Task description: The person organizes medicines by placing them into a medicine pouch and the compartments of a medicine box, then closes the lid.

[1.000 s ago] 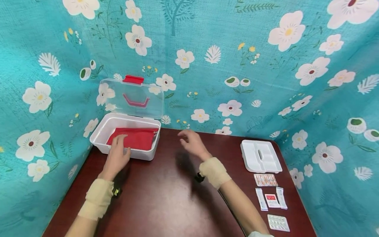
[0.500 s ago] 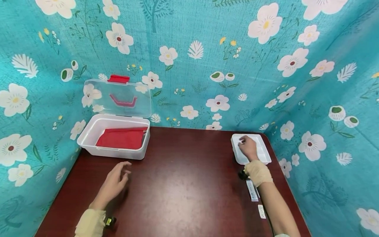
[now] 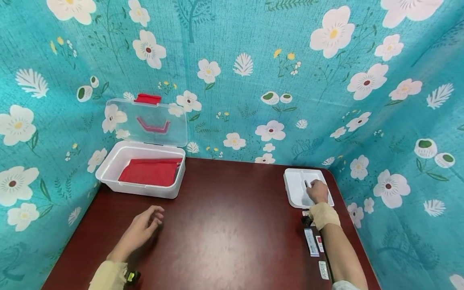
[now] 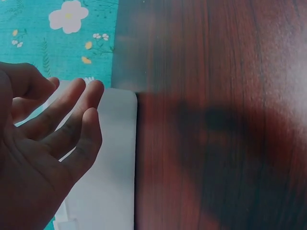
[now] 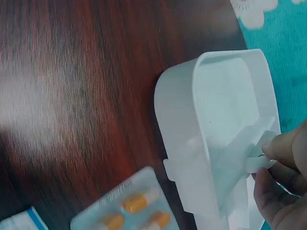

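My right hand [image 3: 318, 191] pinches the handle of one white tray [image 3: 298, 189]. My left hand [image 3: 144, 226] hovers loose, holding nothing. One open box [image 3: 139, 169], one red pouch [image 3: 150, 172].

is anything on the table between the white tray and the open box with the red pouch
Nothing visible. The right hand pinches the white tray by its centre handle, and the bare table stretches from it to the open box. The left hand hovers nearer the camera, off that line.

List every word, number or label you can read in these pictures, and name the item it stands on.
None can be read.
White sachet: blue print, too small.
Red-and-white packet: marking, too small.
Capsule blister pack: no print visible.
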Demonstrator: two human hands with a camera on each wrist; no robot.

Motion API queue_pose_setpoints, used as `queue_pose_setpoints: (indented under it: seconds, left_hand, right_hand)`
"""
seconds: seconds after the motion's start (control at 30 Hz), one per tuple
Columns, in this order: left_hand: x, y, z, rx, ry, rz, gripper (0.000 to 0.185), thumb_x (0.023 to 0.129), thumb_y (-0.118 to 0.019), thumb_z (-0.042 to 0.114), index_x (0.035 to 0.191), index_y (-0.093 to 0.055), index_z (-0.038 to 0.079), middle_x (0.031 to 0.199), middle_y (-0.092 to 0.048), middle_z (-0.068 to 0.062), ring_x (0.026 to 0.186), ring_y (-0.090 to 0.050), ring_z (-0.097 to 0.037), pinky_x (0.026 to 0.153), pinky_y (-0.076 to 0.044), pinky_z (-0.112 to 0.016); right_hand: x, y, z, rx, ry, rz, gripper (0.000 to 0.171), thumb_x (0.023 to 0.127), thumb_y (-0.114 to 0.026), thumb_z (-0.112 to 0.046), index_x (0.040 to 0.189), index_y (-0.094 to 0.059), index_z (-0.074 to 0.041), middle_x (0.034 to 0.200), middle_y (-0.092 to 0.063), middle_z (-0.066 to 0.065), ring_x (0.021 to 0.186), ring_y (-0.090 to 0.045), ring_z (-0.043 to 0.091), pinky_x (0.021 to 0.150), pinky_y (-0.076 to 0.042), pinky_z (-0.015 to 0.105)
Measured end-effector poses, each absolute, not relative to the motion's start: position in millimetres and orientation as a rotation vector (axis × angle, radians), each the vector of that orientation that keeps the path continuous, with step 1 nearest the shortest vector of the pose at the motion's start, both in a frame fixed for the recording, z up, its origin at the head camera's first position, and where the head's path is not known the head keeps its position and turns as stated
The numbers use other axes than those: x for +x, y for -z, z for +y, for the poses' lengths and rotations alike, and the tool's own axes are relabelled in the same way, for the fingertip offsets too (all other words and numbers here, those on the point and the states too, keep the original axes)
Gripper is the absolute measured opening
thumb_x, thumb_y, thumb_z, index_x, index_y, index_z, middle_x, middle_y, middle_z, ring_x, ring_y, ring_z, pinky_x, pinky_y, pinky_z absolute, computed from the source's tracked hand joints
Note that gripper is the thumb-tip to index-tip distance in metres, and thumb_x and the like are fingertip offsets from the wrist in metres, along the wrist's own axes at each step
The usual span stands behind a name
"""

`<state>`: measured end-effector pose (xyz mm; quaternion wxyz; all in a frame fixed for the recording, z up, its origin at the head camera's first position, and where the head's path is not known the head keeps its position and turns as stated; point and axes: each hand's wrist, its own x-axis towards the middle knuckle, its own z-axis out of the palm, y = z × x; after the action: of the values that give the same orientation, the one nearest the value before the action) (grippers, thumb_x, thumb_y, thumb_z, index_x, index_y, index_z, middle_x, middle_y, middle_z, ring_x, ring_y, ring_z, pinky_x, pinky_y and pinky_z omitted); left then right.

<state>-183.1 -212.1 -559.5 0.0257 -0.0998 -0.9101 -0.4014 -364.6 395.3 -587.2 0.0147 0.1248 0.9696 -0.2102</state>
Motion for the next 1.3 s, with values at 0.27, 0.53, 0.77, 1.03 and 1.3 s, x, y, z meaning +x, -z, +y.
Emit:
queue_pose_setpoints:
  seconds: [0.27,0.53,0.77,1.03,1.3]
  left_hand:
    - [-184.6,558.8,-201.7,-0.332,1.315,-2.840,0.028,0.090,-0.059,-0.010,0.113,-0.061,0.005,0.096,-0.070,-0.008,0.085,-0.067,-0.010,0.076,-0.054,-0.026]
    - [-181.0,559.2,-188.0,-0.362,1.276,-2.802,0.025,0.088,-0.060,-0.011,0.101,-0.064,0.010,0.086,-0.070,0.001,0.082,-0.067,-0.009,0.074,-0.055,-0.025]
    - [-192.9,570.7,-138.0,-0.314,1.527,-2.784,0.020,0.093,-0.060,-0.002,0.112,-0.064,0.001,0.091,-0.073,-0.011,0.079,-0.072,-0.024,0.067,-0.054,-0.024]
    - [-227.1,585.8,-37.6,-0.348,1.728,-2.859,0.045,0.101,-0.056,0.023,0.132,-0.050,-0.010,0.091,-0.073,-0.019,0.070,-0.073,-0.031,0.068,-0.057,-0.039]
    - [-231.2,600.2,-2.0,-0.205,1.585,-2.941,0.031,0.095,-0.055,0.008,0.119,-0.056,-0.011,0.069,-0.067,-0.009,0.046,-0.064,-0.017,0.052,-0.052,-0.027]
  right_hand:
    - [-359.2,584.5,356.1,0.317,0.715,3.025,0.029,0.085,-0.059,-0.008,0.104,-0.064,0.012,0.101,-0.068,0.031,0.093,-0.063,0.045,0.083,-0.050,0.052]
    - [-338.2,588.9,313.4,0.256,0.829,3.017,0.026,0.083,-0.066,-0.010,0.101,-0.066,0.009,0.093,-0.069,0.025,0.085,-0.064,0.038,0.079,-0.051,0.049]
    - [-312.2,573.9,257.4,0.195,1.001,2.991,0.027,0.084,-0.070,-0.011,0.105,-0.070,0.006,0.091,-0.072,0.020,0.083,-0.066,0.034,0.077,-0.053,0.045]
    - [-289.1,578.2,204.0,0.065,1.030,3.022,0.023,0.081,-0.075,-0.010,0.099,-0.072,0.003,0.081,-0.072,0.012,0.074,-0.066,0.025,0.070,-0.053,0.036]
    - [-264.2,589.6,183.9,0.049,1.083,3.027,0.019,0.077,-0.077,-0.008,0.093,-0.071,0.001,0.075,-0.070,0.009,0.068,-0.063,0.019,0.063,-0.050,0.031]
